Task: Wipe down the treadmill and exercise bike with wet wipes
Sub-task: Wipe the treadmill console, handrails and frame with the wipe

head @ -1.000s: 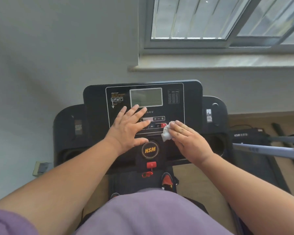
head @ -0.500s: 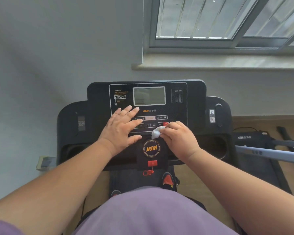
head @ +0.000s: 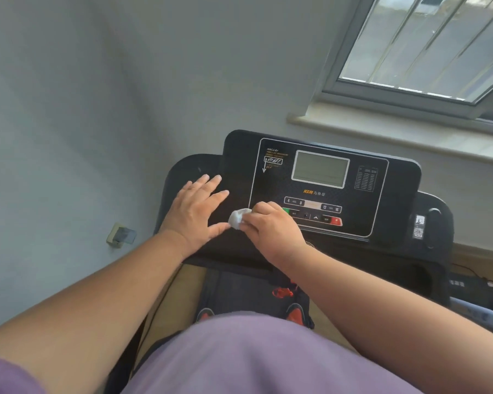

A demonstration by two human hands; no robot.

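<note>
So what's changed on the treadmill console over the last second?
The right hand, gripping the wet wipe, slid left from the red button to the console's lower left. The left hand shifted left onto the edge, flat as before. The wipe stays bunched.

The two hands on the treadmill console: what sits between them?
In the head view, a balled white wet wipe, pinched by the right hand, lies beside the left hand.

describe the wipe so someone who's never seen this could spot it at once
Find the black treadmill console under the window. Near its lower left edge, the right hand pinches a small crumpled wet wipe beside the flat left hand. It is the only white wad on the dark panel.
</note>
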